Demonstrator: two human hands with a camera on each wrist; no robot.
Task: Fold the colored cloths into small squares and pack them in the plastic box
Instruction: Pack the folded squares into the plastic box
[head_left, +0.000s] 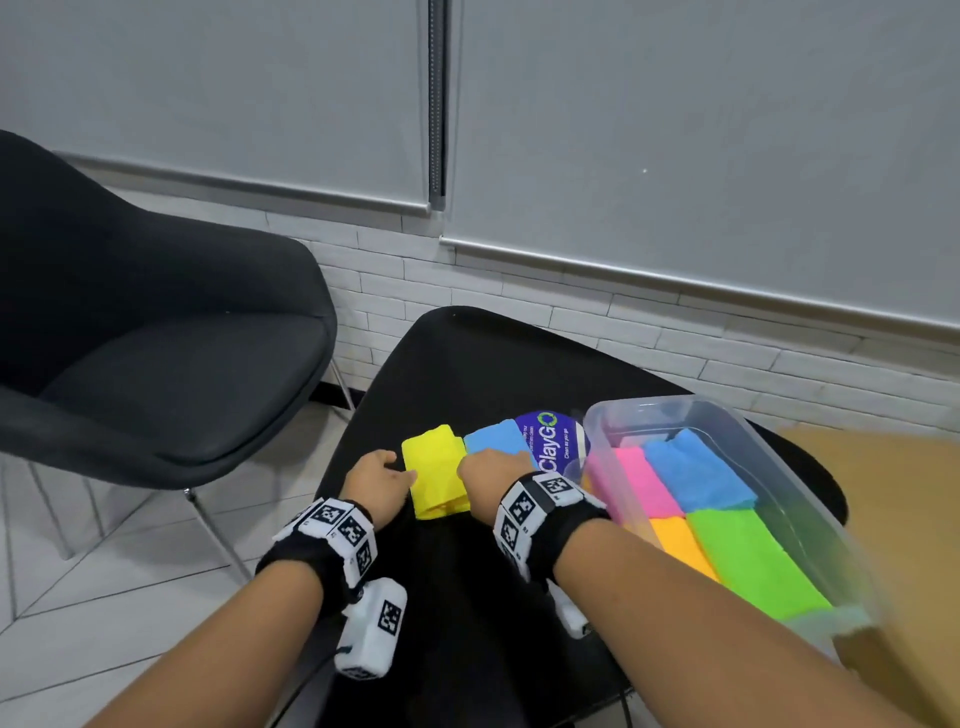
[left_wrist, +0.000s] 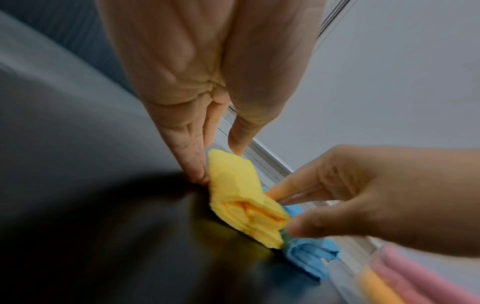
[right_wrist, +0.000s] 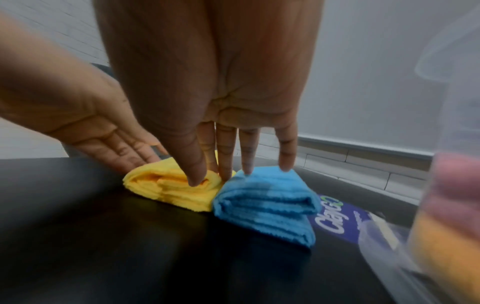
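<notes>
A: Folded yellow microfibre cloth (head_left: 436, 472) lying on the glossy black desk (head_left: 467, 364), hemmed in from both sides. Left hand (head_left: 375, 480) laid flat against its left edge, fingers straight, gripping nothing. Probably squaring the bundle up.

B: And the right hand (head_left: 491, 467) spread wide: thumb and first fingers pressing the yellow fold's open end, outer fingertips resting on the folded blue microfibre cloth (head_left: 493, 437) touching it on the right. Fingers straight too, pinning rather than pinching. Likely keeping the layers from springing open.

A: Clear plastic storage box (head_left: 779, 447) just right of both, already holding pink, blue, orange and green folded squares. Handy spot for a short carry.

B: Purple printed "ClayGo" card (head_left: 550, 441) partly buried under the blue cloth and the box corner.

A: Hard to read much more. Box a blur in both wrist views, near end cut off by the right forearm. Hard to tell from the head view how the fingertips lie.
</notes>
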